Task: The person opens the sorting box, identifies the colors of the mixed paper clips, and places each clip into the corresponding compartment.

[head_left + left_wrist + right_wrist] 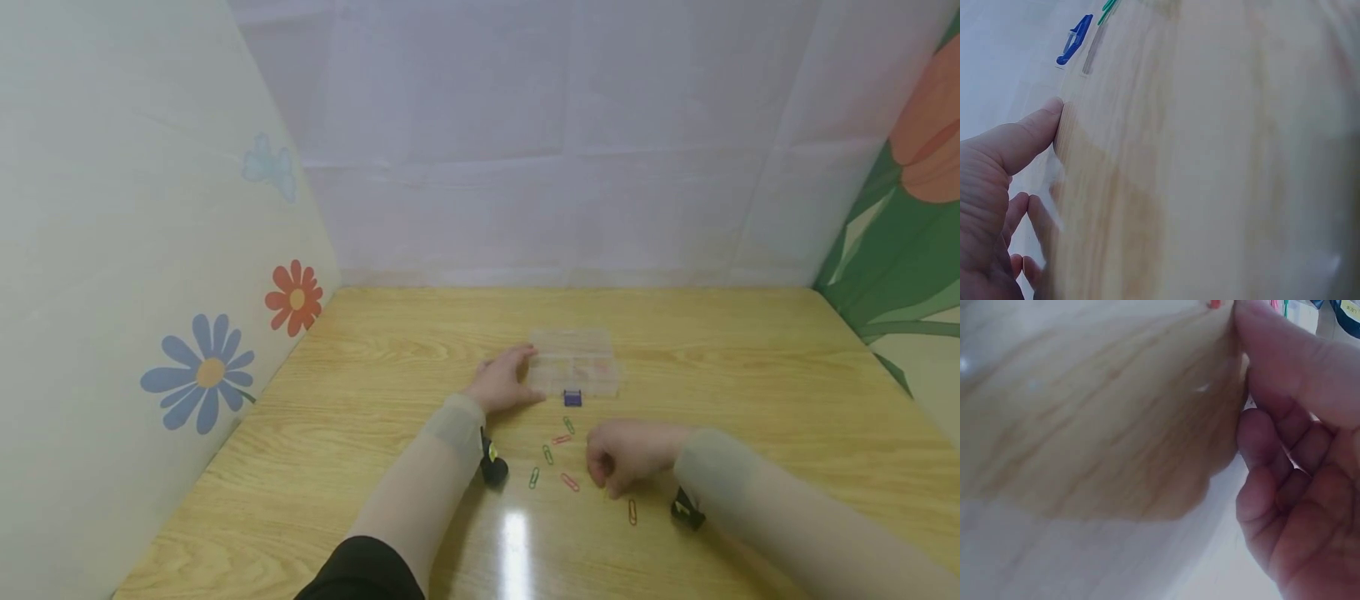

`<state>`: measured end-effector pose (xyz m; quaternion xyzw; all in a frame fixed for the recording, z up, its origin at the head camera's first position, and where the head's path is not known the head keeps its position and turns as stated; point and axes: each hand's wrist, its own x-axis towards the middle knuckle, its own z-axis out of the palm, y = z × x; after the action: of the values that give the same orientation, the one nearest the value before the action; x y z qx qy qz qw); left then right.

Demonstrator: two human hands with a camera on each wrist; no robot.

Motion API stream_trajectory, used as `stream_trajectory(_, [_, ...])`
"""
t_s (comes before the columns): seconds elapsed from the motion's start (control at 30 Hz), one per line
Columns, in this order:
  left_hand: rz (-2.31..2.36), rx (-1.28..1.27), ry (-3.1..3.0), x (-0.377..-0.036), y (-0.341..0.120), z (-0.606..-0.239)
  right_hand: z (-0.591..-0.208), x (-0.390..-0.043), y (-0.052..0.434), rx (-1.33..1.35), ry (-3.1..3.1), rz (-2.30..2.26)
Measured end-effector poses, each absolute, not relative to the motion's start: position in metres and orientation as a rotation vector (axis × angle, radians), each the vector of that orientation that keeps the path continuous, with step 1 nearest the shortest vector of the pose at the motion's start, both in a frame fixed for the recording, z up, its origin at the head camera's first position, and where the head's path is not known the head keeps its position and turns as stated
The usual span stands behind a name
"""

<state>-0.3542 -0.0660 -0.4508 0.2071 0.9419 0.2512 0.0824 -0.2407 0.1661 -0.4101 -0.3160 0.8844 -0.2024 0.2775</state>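
A clear plastic compartment box (573, 362) with a blue clasp (572, 398) lies shut on the wooden table (750, 375). My left hand (504, 382) holds its left end, the thumb (1022, 140) pressed on the box's edge (1072, 187) and the fingers on the far side. Several coloured paper clips lie loose in front of the box, among them a green one (547, 454), a red one (570, 482) and an orange one (632, 512). My right hand (626, 457) hovers with curled fingers just right of the red clip; I see nothing in it. A red clip (1214, 303) shows by its thumb tip.
Patterned walls close the table in on the left (150, 292), the back and the right (922, 250). Black wrist cameras (492, 467) (686, 510) hang under both forearms close to the tabletop. Bare wood stretches to either side of the box.
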Motion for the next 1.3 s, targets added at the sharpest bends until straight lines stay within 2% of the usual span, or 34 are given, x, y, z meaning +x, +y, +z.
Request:
stream_trajectory(0.7, [0.763, 0.619, 2.804, -0.357, -0.067, -0.453, -0.404, -0.249, 0.172, -0.833, 2.383, -0.599])
stream_trajectory(1.3, [0.765, 0.640, 2.808, -0.356, -0.066, -0.452, -0.386, -0.301, 0.169, -0.798, 2.569, -0.827])
